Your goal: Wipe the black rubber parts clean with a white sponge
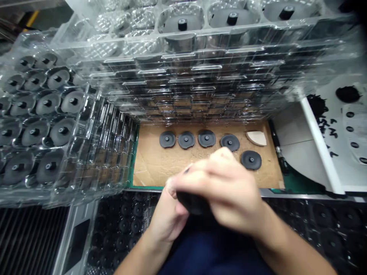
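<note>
Far left, a clear tray stack [106,130], its top pockets carrying dark discs [63,130], one to a pocket. Whether these are finished or waiting, I can't tell. Lower left, another tray of black discs [126,225], in shadow. Across the top, the back stack [186,68], with more discs in its upper pockets.

Mid-frame, cardboard [155,168] with five loose discs: three side by side [167,139] [186,140] [207,138], a fourth [229,142] beyond the knuckles, a fifth [251,160] lower to the right. None of the five sits in a pocket, so I judge that batch partway along, with one piece being worked.

Lower centre: left hand [166,217] is curled narrow at the left end of a black piece [196,204], held just off the cardboard's near edge. Right hand [229,187] closes over the same piece from above, fingers bent, blurred; exact contact hidden.

Right of the discs, a pale wedge [256,138] on the cardboard, untouched. Far right, a white panel [322,149], black bits [348,94] beyond it.
</note>
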Demonstrator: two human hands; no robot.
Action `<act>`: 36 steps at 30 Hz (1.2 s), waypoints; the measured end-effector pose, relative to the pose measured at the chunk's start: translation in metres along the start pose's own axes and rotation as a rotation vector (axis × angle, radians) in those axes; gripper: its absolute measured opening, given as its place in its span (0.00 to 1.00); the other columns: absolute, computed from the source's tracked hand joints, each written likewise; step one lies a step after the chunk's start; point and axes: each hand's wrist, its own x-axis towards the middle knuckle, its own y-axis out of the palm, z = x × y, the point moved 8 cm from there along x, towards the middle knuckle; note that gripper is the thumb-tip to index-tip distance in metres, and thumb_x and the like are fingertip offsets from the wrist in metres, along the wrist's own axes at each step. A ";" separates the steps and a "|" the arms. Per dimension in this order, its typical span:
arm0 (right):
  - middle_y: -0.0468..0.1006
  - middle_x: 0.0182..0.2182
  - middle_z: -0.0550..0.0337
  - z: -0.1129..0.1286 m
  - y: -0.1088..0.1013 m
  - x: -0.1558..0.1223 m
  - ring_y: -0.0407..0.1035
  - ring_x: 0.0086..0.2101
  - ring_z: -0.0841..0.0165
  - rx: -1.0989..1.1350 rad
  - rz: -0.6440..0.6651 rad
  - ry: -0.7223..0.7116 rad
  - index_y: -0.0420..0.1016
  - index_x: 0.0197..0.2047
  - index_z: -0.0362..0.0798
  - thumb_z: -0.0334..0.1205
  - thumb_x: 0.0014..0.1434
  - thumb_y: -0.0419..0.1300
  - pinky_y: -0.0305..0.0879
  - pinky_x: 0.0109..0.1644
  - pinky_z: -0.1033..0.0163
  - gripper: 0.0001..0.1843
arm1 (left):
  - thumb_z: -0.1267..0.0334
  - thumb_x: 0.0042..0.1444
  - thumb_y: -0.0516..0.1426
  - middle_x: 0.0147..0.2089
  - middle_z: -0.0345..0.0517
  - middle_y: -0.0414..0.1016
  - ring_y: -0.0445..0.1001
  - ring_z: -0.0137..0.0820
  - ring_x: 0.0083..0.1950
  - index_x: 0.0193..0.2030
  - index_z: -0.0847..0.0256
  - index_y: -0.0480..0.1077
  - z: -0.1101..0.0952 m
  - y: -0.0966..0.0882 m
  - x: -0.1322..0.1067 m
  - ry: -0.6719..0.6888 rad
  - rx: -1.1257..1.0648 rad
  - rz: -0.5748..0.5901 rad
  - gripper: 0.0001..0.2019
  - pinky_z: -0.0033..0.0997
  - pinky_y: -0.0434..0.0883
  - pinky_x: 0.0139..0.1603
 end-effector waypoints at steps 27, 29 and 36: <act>0.79 0.34 0.56 0.000 0.009 -0.004 0.70 0.34 0.68 -0.003 -0.024 0.211 0.74 0.43 0.43 0.30 0.62 0.51 0.64 0.39 0.62 0.11 | 0.63 0.39 0.69 0.42 0.41 0.79 0.76 0.33 0.47 0.43 0.54 0.75 0.006 0.006 0.008 -0.093 -0.197 0.026 0.21 0.27 0.71 0.50; 0.78 0.32 0.56 0.008 0.004 -0.007 0.69 0.32 0.68 0.028 -0.033 0.150 0.73 0.44 0.42 0.29 0.62 0.51 0.64 0.38 0.62 0.12 | 0.61 0.37 0.70 0.44 0.41 0.79 0.75 0.32 0.47 0.42 0.54 0.76 0.002 0.015 0.007 -0.089 -0.206 0.087 0.21 0.27 0.69 0.53; 0.76 0.29 0.59 0.002 -0.016 -0.025 0.65 0.27 0.70 -0.166 0.084 0.255 0.74 0.42 0.44 0.29 0.61 0.53 0.59 0.33 0.63 0.10 | 0.65 0.33 0.71 0.43 0.39 0.79 0.76 0.30 0.44 0.45 0.53 0.75 0.001 0.014 0.004 -0.123 -0.222 0.075 0.26 0.23 0.71 0.47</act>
